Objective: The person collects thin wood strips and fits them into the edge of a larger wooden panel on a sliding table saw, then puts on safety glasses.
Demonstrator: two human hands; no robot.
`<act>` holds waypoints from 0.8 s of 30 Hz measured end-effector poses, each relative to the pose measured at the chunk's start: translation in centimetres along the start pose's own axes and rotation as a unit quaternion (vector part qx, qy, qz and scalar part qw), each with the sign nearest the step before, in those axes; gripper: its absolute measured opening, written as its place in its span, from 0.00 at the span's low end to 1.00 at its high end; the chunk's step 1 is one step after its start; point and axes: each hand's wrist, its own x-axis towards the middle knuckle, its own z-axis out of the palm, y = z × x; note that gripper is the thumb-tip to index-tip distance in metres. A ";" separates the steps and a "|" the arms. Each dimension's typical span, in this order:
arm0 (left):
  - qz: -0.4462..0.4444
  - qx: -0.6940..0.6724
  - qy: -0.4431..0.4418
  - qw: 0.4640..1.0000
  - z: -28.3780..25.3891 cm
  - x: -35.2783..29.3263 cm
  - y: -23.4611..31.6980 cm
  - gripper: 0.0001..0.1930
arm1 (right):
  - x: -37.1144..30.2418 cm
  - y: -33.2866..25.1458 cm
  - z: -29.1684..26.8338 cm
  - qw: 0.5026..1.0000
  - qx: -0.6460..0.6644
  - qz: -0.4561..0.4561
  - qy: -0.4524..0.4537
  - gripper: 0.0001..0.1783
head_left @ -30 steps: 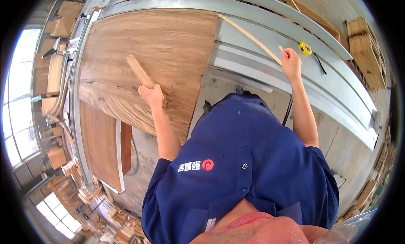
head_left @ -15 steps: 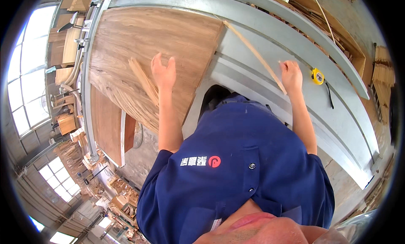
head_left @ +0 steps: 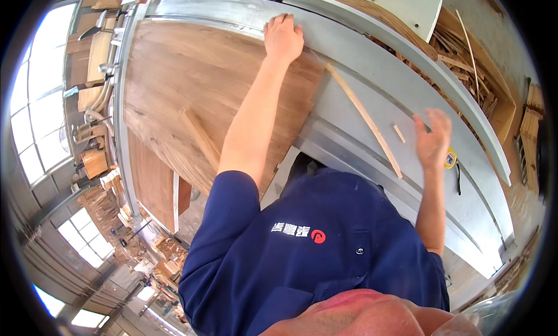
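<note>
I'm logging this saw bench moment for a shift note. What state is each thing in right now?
left hand: open, flat on the far edge of the panel.
right hand: open, raised, holding nothing.
wood panel: lying flat on the table.
long thin strip: loose, lying slantwise on the grey table.
short wood block: lying on the panel, untouched.
yellow tape measure: resting on the table beside the right hand.

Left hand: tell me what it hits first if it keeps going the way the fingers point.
Probably the grey metal rail just past the far edge of the wooden panel; the left hand already lies at that edge. Depth is unclear.
</note>
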 end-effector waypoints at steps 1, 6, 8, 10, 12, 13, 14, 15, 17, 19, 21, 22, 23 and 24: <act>0.002 0.028 0.001 1.000 0.0 0.9 -0.5 0.23 | 2.9 1.1 -0.4 0.999 0.011 -0.035 0.024 0.15; -0.007 0.034 -0.019 0.999 4.4 4.2 -0.9 0.26 | 19.7 8.6 -2.7 0.992 0.072 0.086 0.056 0.20; 0.009 0.038 -0.010 0.999 4.9 4.4 -0.2 0.27 | 24.8 14.7 0.1 0.996 0.019 0.085 0.028 0.24; 0.022 0.058 -0.015 0.998 5.2 4.4 -0.3 0.26 | 28.3 21.3 3.7 0.997 -0.021 0.060 -0.050 0.27; 0.036 0.072 -0.024 0.996 5.0 4.4 -0.3 0.26 | 29.8 24.7 6.8 0.986 -0.066 0.037 -0.150 0.28; 0.034 0.065 -0.033 0.997 4.9 4.1 -0.2 0.26 | 29.5 25.6 8.0 0.979 -0.080 0.045 -0.183 0.28; 0.033 0.058 -0.040 0.997 4.7 4.1 0.0 0.26 | 29.3 25.8 9.2 0.971 -0.094 0.053 -0.212 0.29; 0.031 0.053 -0.042 0.997 4.5 4.2 0.1 0.26 | 29.7 25.1 10.2 0.963 -0.107 0.056 -0.239 0.29; 0.028 0.049 -0.050 0.997 4.5 4.2 0.3 0.26 | 29.6 25.0 11.4 0.949 -0.059 0.078 -0.298 0.28; 0.028 0.057 -0.058 0.996 4.4 4.2 0.3 0.26 | 28.7 26.4 13.3 0.953 -0.046 0.055 -0.294 0.27; 0.019 0.047 -0.064 0.997 4.4 4.3 0.6 0.26 | 28.8 27.1 14.1 0.940 -0.028 0.074 -0.331 0.26; 0.014 0.042 -0.068 0.997 4.4 4.4 0.7 0.26 | 28.1 28.1 14.9 0.942 -0.009 0.071 -0.328 0.26; 0.011 0.043 -0.070 0.997 4.3 4.3 0.7 0.26 | 27.8 27.8 15.2 0.944 0.010 0.065 -0.325 0.25; 0.009 0.045 -0.072 0.996 4.3 4.3 0.8 0.26 | 27.3 27.6 15.2 0.959 -0.009 0.046 -0.278 0.25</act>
